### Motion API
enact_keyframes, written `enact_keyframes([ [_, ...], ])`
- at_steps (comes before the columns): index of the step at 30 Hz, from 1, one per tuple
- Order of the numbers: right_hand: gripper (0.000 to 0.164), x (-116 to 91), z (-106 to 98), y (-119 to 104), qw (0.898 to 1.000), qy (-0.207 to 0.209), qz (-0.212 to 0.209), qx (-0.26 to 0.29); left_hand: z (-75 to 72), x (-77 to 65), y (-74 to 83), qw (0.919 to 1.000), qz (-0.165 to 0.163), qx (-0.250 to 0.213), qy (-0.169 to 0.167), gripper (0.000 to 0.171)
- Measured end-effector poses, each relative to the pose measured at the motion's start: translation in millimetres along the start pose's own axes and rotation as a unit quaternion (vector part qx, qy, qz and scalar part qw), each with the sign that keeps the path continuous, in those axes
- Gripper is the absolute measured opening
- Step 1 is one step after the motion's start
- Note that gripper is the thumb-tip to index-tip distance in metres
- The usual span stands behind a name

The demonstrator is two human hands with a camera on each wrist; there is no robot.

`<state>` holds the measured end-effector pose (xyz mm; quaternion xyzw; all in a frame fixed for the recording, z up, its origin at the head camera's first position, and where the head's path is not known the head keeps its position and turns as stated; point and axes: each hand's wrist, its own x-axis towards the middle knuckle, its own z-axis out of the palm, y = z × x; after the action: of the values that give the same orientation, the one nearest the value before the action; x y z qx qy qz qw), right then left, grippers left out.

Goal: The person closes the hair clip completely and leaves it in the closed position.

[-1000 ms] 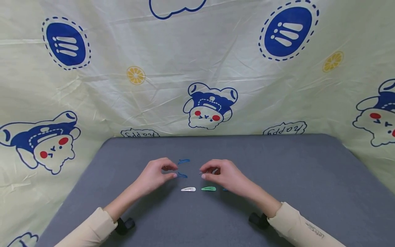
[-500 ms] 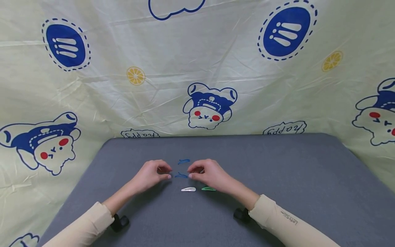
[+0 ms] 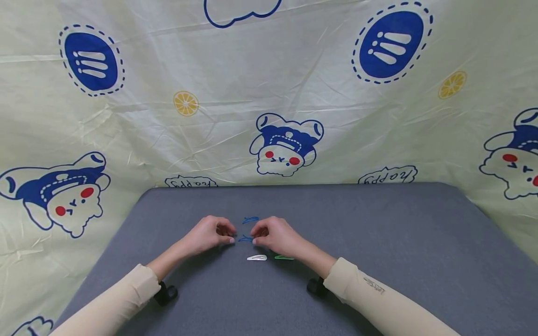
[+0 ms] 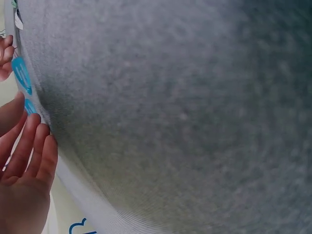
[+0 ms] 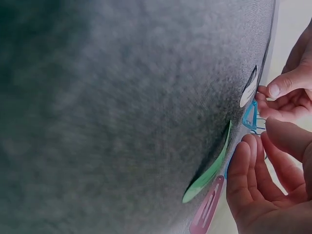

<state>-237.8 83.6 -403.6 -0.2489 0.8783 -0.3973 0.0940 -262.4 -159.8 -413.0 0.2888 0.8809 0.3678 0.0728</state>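
Observation:
Small snap hair clips lie on the grey table. In the head view one blue hair clip, its leg splayed, lies between my hands. My right hand has its fingertips right at the clip's right end, thumb and fingers apart. My left hand hovers just off the left end, fingers loosely curved and holding nothing. Another blue clip lies farther back. A white clip and a green clip lie nearer. The right wrist view also shows a pink clip, which the head view hides.
The grey cloth-covered table reaches back to a printed curtain hanging behind it. Dark wrist-camera mounts sit under both forearms, low over the table.
My right hand has moved left to the nearer blue clip, covering a blue clip at the row's right end. My left hand has drawn back slightly from the nearer blue clip.

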Motion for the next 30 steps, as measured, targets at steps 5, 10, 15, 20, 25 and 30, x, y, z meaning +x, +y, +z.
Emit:
enact_keyframes([
  [5, 0.011, 5, 0, 1, 1.0, -0.006, 0.015, -0.004, 1.2, 1.0, -3.1, 0.9999, 0.0, -0.009, -0.008, 0.016],
  [10, 0.01, 11, 1, 3, 1.0, -0.01, 0.02, -0.005, 2.1, 1.1, -4.0, 0.9998, -0.003, -0.017, -0.008, 0.016],
  [15, 0.008, 14, 3, 3, 1.0, -0.009, 0.019, -0.004, 2.7, -0.1, -3.6, 0.9997, -0.005, -0.022, -0.01, 0.017],
  [20, 0.006, 15, 4, 1, 1.0, -0.004, 0.016, -0.015, 3.4, -0.9, -3.6, 0.9997, -0.006, -0.024, -0.008, 0.018],
  [25, 0.004, 16, 5, 2, 0.999, -0.003, 0.018, -0.027, 3.3, -1.6, -4.7, 0.9995, -0.007, -0.03, -0.01, 0.019],
  [30, 0.007, 15, 4, 2, 0.999, -0.008, 0.018, -0.035, 1.2, -4.3, -5.5, 0.9989, -0.011, -0.042, -0.018, 0.021],
])
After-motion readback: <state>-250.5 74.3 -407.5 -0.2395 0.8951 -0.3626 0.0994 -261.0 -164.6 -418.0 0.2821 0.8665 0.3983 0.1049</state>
